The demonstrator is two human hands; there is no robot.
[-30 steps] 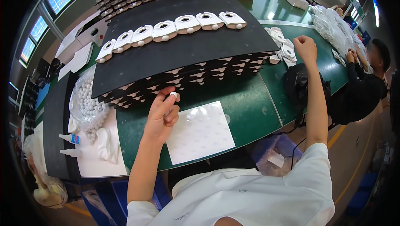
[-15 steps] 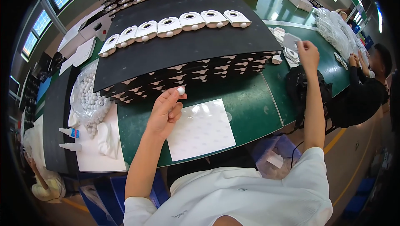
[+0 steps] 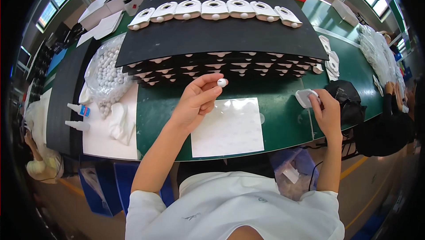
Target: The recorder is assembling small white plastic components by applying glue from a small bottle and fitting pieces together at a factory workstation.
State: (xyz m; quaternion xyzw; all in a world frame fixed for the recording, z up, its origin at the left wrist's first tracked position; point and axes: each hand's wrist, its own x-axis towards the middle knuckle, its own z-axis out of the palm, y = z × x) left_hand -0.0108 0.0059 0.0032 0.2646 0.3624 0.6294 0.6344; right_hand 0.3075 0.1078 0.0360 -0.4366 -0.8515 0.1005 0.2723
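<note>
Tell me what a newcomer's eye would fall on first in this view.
Probably the row of seven white pieces across the top of the stacked black boards, at upper middle. Next, near the centre, the left hand pinches a small white ball, while the right hand holds a white part farther right. The clear bag of white balls also stands out at the left.

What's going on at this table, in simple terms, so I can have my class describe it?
A person in a white shirt holds a small, round white ball in the left hand and a flat, whitish, plastic-looking piece in the right hand. Ball and piece are apart, over a glossy green table. Beyond them, seven white parts with round holes sit in a row on a flat black board.
</note>
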